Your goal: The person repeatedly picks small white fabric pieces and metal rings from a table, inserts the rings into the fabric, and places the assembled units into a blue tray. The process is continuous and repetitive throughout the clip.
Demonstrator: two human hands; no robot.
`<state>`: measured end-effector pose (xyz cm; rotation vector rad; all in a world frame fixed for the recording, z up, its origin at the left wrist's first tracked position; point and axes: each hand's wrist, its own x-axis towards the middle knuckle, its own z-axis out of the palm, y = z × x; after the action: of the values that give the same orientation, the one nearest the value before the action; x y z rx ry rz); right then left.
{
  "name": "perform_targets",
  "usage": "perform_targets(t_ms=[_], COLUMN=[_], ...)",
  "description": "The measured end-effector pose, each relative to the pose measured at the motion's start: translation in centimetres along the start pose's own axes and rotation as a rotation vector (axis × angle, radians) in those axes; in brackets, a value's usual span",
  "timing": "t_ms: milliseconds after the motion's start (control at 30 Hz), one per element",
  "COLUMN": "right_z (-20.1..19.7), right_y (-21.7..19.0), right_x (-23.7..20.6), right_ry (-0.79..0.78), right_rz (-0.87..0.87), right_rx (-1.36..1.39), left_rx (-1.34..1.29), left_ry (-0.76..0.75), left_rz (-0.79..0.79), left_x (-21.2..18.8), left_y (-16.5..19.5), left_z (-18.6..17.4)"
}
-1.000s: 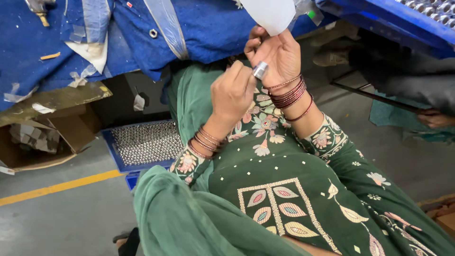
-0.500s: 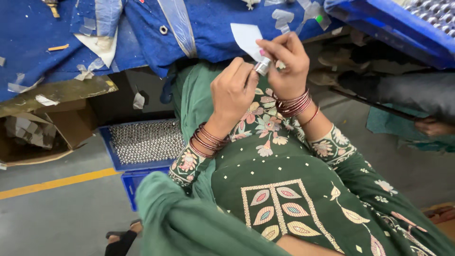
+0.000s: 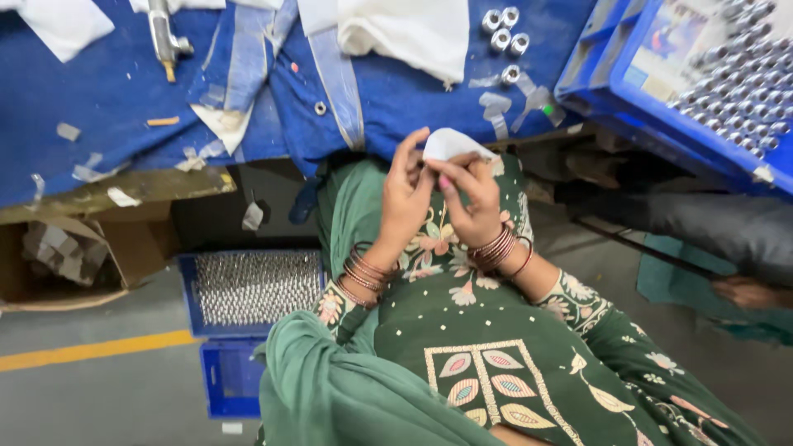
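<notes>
Both your left hand (image 3: pixel 405 194) and right hand (image 3: pixel 471 202) pinch the white cloth (image 3: pixel 446 144): soft, light, floppy; grip its gathered edge.

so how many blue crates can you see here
3: one blue crate of metal parts sits on the bench at upper right, one on the floor, another beneath it. More may be hidden.

Pretty even, soft light here, bright enough that we can read colours everywhere. No hard shadows, just a dark pocket under the blue surface (image 3: pixel 107 99). We get some glare off the white cloth (image 3: pixel 405 33) up top, which looks nearly blown out. Slight motion softness around the hands (image 3: pixel 438 194), and the frame edges look stretched.
</notes>
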<state>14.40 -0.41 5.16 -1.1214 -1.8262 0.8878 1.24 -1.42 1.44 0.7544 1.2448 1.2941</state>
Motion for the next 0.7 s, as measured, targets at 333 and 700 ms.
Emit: perform_targets(t_ms=[333, 700], right_z=[0.2, -0.1], right_y=[-0.9, 0.5], right_x=[-0.1, -2.1], right_ry=[-0.022, 0.087], right_rz=[0.047, 0.045], right_rx=[-0.056, 0.037], left_rx=[0.359, -0.009], left_ry=[0.149, -0.161], left_rz=[0.216, -0.137], left_x=[0.8, 1.1], left_y=[-6.3, -3.4], left_z=[-2.6, -2.6])
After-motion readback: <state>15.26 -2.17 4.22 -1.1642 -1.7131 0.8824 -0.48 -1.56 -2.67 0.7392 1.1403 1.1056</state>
